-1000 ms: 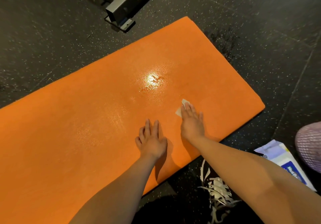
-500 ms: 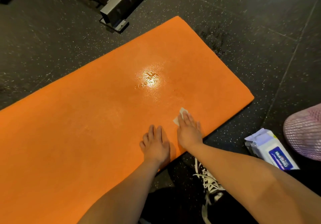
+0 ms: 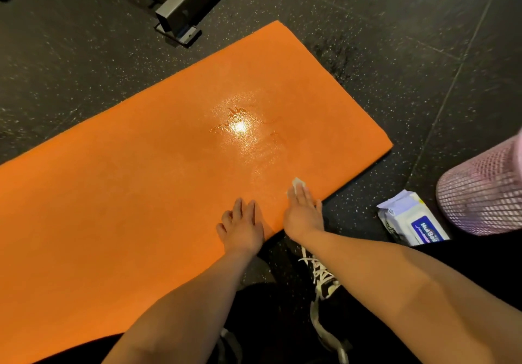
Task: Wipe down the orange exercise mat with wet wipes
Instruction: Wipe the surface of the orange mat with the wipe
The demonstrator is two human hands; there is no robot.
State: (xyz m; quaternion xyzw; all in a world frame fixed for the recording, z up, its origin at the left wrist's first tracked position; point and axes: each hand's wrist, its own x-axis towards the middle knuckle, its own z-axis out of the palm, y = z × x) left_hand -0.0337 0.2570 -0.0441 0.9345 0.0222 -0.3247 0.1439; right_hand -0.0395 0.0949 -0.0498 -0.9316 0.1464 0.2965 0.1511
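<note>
Pressing down with straight fingers, the right hand [image 3: 303, 211] pins a small wet wipe [image 3: 296, 185] to the orange mat [image 3: 141, 194] just inside its near edge, while the left hand [image 3: 243, 225] rests palm-down beside it, fingers extended, holding nothing. Nothing is curled round the wipe, so I'd judge it could bunch or slide out from under the fingertips on a hard stroke. A pass too close to the edge could also drag it onto the speckled floor [image 3: 84, 61] and bring grit back onto the mat. The bracing left palm might skid if it strays onto the damp area. The mat lies flat and slantwise on the floor, with a glossy wet patch catching the light toward its right end and the rest looking matte – likely unwiped – and the wipes pack [image 3: 409, 219] is near its right corner
</note>
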